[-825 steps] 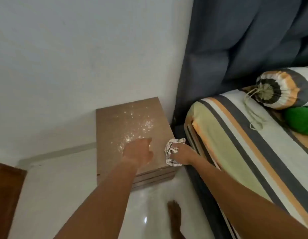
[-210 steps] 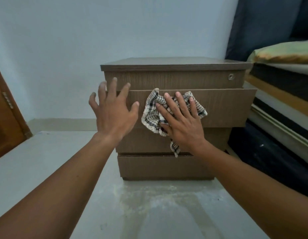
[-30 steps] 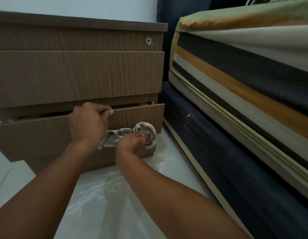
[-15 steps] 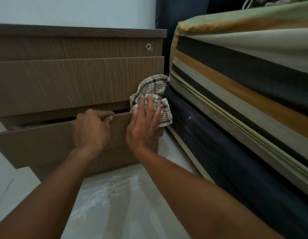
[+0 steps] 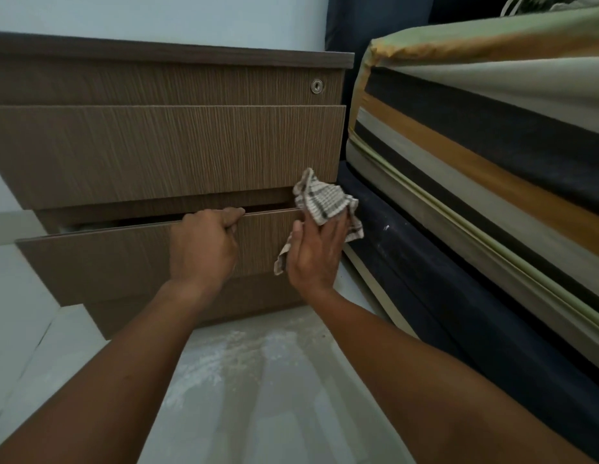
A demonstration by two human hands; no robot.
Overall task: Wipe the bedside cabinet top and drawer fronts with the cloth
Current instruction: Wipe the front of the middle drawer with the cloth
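The brown wood-grain bedside cabinet (image 5: 164, 149) fills the upper left, seen from low down, with a round lock (image 5: 317, 86) on its top drawer front. One lower drawer (image 5: 100, 259) is pulled partly out. My left hand (image 5: 204, 246) grips that drawer's top edge, fingers hooked over it. My right hand (image 5: 316, 254) presses the checked cloth (image 5: 325, 204) against the drawer's right end, at the cabinet's right corner. The cloth bunches above my fingers and hangs down beside my palm.
A bed with a striped mattress cover (image 5: 485, 135) and a dark base (image 5: 442, 279) stands close on the right, leaving a narrow gap beside the cabinet. The pale tiled floor (image 5: 251, 380) below shows whitish dust marks. A white wall (image 5: 157, 18) rises behind the cabinet.
My right hand carried the cloth from under the open drawer's front up to its right end and keeps rubbing there. My left hand has stayed on the drawer's top edge.
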